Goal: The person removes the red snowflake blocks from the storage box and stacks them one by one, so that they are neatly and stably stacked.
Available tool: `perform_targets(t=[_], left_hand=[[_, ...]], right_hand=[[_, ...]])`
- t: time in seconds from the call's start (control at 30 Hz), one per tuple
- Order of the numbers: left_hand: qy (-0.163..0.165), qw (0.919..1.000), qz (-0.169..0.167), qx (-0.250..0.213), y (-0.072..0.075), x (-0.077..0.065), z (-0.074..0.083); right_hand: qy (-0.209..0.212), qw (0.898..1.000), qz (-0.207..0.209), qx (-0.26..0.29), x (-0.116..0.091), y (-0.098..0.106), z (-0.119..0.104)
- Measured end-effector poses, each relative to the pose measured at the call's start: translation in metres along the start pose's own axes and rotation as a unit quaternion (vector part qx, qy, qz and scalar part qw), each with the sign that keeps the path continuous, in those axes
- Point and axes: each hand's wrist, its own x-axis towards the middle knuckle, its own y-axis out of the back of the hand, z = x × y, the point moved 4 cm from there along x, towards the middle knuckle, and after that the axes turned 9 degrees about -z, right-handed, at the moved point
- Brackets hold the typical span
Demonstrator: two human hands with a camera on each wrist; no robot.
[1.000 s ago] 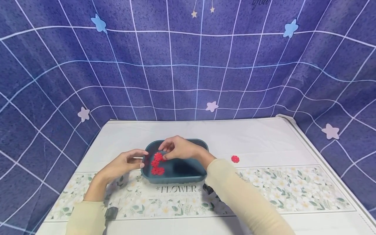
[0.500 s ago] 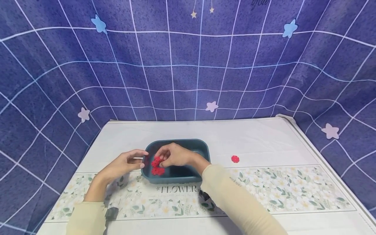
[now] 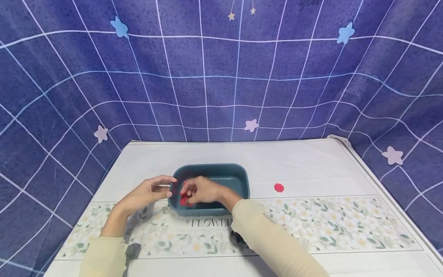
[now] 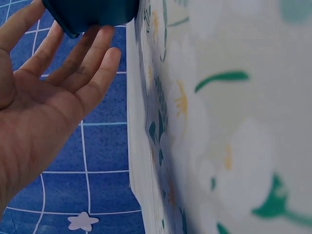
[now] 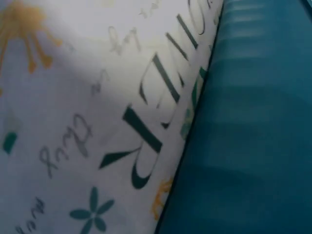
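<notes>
A dark teal rectangular bin (image 3: 226,211) stands on the table in the head view. Red flower-shaped discs (image 3: 185,201) lie inside its left end, partly hidden by the right hand. My right hand (image 3: 204,190) reaches into the bin with bent fingers among the discs; whether it pinches one cannot be made out. My left hand (image 3: 149,193) stays at the bin's left end, fingertips and thumb at the rim. In the left wrist view, the left fingers (image 4: 73,73) extend loosely beside the bin's underside (image 4: 97,12). The right wrist view shows the bin's wall (image 5: 248,131) but no fingers.
A single red flower-shaped disc (image 3: 278,187) lies on the table to the right of the bin. A white cloth with a floral band (image 3: 332,225) covers the table. Behind hangs a blue gridded curtain (image 3: 221,88) with stars.
My right hand has moved down and left inside the bin, towards the near-left discs, covering more of them. My left hand has kept its place at the rim.
</notes>
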Motion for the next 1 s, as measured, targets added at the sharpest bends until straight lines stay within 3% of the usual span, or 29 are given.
perform_targets(t=[0.43, 0.67, 1.0], left_hand=[[-0.009, 0.9999, -0.009, -0.007, 0.000, 0.001, 0.000], [-0.009, 0.9999, -0.009, -0.008, 0.000, 0.000, -0.001], [-0.012, 0.9999, -0.008, -0.005, -0.001, 0.001, 0.000]], right_hand=[[-0.016, 0.998, 0.013, -0.054, 0.005, -0.006, 0.006], [-0.008, 0.991, 0.008, -0.133, 0.009, -0.007, 0.005], [-0.033, 0.985, 0.007, -0.171, 0.011, -0.007, 0.002]])
